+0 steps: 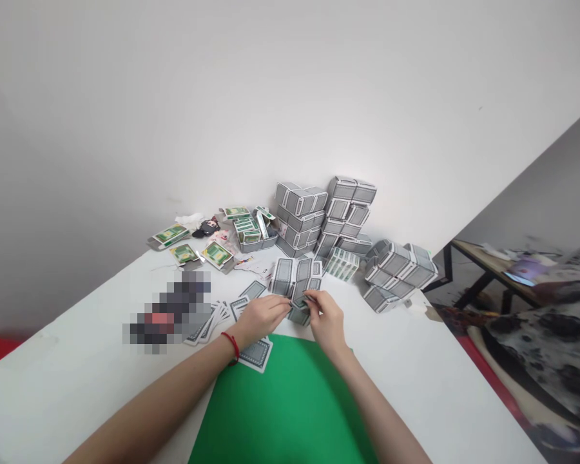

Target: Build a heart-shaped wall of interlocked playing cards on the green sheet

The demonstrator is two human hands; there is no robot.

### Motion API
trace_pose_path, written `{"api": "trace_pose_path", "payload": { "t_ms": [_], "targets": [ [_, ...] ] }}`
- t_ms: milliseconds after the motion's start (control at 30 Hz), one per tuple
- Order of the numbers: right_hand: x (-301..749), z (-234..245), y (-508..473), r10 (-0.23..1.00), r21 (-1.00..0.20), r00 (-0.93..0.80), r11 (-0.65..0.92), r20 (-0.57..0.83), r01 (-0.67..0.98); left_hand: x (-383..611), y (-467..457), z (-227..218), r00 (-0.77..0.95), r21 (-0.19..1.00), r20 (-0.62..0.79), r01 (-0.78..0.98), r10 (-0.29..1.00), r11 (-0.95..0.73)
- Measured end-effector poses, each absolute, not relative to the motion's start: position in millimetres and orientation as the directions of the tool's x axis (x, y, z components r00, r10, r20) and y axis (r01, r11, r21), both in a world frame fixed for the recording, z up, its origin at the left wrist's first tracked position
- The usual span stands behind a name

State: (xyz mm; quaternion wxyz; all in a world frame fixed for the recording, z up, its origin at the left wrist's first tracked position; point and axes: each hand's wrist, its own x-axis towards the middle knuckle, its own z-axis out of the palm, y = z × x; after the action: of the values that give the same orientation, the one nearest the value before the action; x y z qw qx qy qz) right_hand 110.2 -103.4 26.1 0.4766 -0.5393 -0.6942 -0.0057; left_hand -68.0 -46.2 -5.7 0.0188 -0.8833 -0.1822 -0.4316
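Between my two hands is a playing card (298, 316) with a dark patterned back, just in front of a small block built from cards (283, 277). My left hand (265, 316), with a red cord at the wrist, pinches it from the left. On the other side the fingertips of my right hand (327, 319) are closed on it near its upper right. The fingers cover part of the card, so its exact shape is hard to make out. Loose cards (256, 354) lie face down under and beside my left wrist.
Taller stacks of card blocks (302, 219) stand by the wall, with another block pile (399, 270) to the right. Green and yellow card boxes (217, 254) lie at the back left. A pixelated dark item (169, 312) is at left. A green sheet (290, 406) covers the near table.
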Motion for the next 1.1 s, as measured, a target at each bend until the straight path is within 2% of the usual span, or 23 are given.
{"api": "trace_pose_path", "payload": {
  "t_ms": [433, 1100],
  "targets": [
    [108.3, 23.3, -99.5, 0.812, -0.717, 0.175, 0.365, 0.557, 0.593, -67.9, -46.1, -4.2, 0.584, 0.073, 0.764, 0.344, 0.274, -0.936],
    [106.0, 26.9, -100.4, 0.855, -0.805, 0.225, 0.306, 0.467, 0.509, -67.5, -48.7, -1.2, 0.583, 0.102, 0.752, 0.359, 0.308, -0.928]
  ]
}}
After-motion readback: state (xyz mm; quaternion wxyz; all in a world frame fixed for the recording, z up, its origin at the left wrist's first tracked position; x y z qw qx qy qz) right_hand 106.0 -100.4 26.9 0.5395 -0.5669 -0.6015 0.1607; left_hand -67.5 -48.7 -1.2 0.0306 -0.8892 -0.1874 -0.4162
